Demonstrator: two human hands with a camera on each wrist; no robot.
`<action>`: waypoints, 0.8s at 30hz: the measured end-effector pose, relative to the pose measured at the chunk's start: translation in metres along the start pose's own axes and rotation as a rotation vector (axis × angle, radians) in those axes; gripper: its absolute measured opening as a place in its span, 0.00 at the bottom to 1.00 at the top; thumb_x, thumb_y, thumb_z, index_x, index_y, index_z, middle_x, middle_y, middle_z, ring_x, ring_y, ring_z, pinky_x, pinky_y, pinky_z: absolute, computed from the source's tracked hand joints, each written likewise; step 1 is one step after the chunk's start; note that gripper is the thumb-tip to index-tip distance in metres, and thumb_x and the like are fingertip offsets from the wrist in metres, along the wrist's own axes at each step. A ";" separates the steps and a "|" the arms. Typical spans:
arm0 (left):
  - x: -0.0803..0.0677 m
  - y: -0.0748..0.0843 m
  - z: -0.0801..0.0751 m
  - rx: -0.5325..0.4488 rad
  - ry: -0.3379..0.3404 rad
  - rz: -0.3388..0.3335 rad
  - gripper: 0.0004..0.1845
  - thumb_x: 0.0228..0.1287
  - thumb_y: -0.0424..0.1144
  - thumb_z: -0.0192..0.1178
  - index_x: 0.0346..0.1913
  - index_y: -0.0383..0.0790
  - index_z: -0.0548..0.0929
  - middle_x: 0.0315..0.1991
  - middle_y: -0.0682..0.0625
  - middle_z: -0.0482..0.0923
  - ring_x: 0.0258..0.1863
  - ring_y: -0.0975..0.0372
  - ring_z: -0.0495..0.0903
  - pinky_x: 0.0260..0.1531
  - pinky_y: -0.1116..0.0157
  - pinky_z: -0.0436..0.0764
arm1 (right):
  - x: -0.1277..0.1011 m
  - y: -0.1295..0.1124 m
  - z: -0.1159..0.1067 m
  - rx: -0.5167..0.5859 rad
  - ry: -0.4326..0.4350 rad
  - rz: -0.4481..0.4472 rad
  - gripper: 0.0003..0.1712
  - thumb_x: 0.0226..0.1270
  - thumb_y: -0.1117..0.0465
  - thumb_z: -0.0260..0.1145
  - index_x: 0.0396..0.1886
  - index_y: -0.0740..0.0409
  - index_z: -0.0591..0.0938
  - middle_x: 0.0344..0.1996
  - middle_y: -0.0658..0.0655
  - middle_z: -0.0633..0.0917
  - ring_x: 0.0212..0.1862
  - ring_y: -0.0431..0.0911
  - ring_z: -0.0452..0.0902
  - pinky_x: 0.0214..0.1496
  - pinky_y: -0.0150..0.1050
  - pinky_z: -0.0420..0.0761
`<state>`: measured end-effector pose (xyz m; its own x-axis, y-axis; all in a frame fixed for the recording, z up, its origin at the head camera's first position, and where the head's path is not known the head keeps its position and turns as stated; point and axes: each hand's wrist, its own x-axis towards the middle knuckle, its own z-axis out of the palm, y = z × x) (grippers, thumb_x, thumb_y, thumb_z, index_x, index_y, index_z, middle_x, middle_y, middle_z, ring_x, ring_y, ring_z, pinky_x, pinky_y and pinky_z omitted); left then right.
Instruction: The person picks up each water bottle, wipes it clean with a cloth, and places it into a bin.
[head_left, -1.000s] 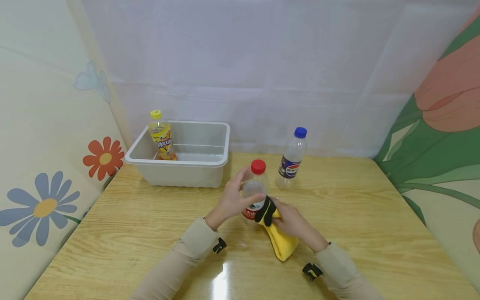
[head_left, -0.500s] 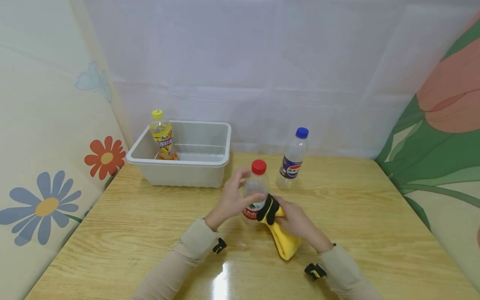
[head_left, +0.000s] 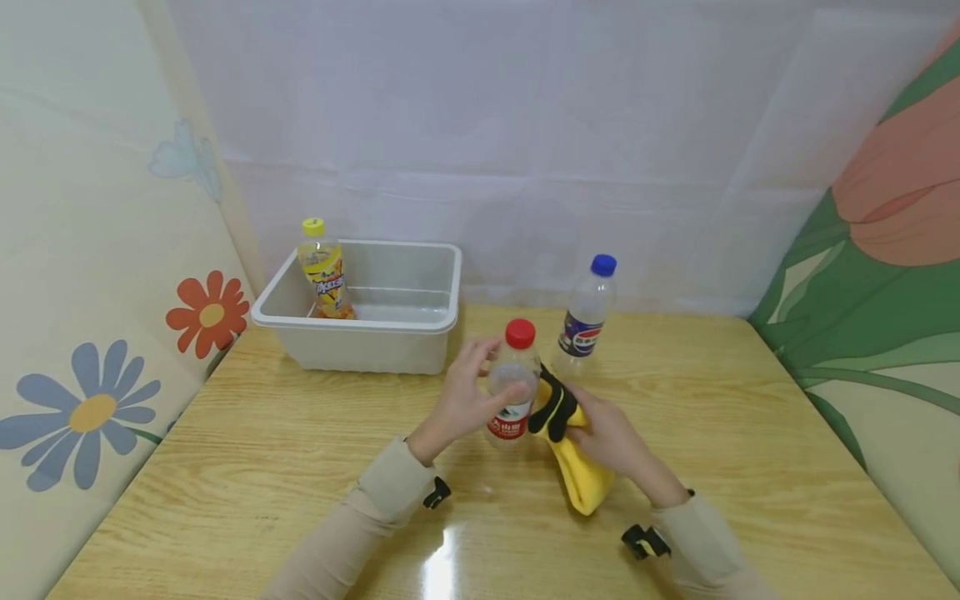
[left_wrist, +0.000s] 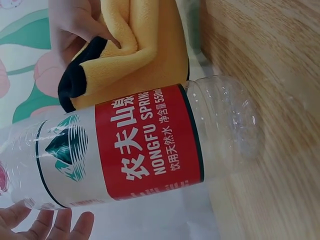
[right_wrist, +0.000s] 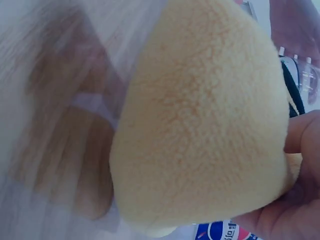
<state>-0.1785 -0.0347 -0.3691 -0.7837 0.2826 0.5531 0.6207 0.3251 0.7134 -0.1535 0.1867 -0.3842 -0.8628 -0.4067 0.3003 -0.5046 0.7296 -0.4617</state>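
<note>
A clear Nongfu Spring water bottle [head_left: 510, 421] with a red cap stands upright on the table. My left hand [head_left: 465, 396] holds it from the left, thumb and fingers curved about its upper part. Fingers [left_wrist: 60, 225] show along the bottle's side in the left wrist view. My right hand [head_left: 611, 437] grips a folded yellow cloth [head_left: 585, 475] with black edging, just right of the bottle. That cloth [right_wrist: 205, 120] fills much of the right wrist view and hides part of the hand.
A light grey plastic bin [head_left: 367, 350] stands at the back left, with a yellow-capped bottle [head_left: 326, 279] leaning inside it. Behind the cloth, a blue-capped Pepsi bottle [head_left: 583, 329] stands on the wooden table [head_left: 300, 467]. A pale cloth backdrop [head_left: 480, 150] rises at the table's back edge.
My right hand has moved a little to the right with the yellow cloth, so more of the water bottle's red label shows. My left hand has stayed nearly in place.
</note>
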 end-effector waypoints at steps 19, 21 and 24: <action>-0.005 -0.005 0.003 -0.130 0.107 0.068 0.23 0.55 0.32 0.64 0.51 0.25 0.71 0.48 0.34 0.74 0.47 0.49 0.75 0.42 0.63 0.81 | 0.001 -0.009 -0.030 0.012 0.099 -0.023 0.36 0.46 0.76 0.67 0.59 0.66 0.68 0.42 0.70 0.80 0.41 0.60 0.77 0.43 0.56 0.77; -0.005 -0.006 0.003 -0.132 0.109 0.096 0.22 0.56 0.31 0.62 0.52 0.24 0.71 0.49 0.33 0.74 0.48 0.48 0.75 0.41 0.60 0.81 | 0.001 -0.011 -0.032 0.014 0.102 -0.027 0.37 0.45 0.77 0.67 0.59 0.66 0.68 0.42 0.69 0.80 0.40 0.59 0.78 0.42 0.55 0.78; -0.006 -0.006 0.003 -0.139 0.106 0.116 0.22 0.56 0.28 0.60 0.54 0.23 0.70 0.50 0.32 0.73 0.49 0.47 0.75 0.41 0.59 0.81 | 0.001 -0.015 -0.035 0.017 0.101 -0.023 0.37 0.45 0.77 0.66 0.60 0.66 0.67 0.41 0.69 0.81 0.38 0.58 0.78 0.39 0.53 0.79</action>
<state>-0.1772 -0.0361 -0.3781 -0.7097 0.2117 0.6719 0.7036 0.1660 0.6909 -0.1455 0.1949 -0.3478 -0.8436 -0.3655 0.3934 -0.5258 0.7110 -0.4670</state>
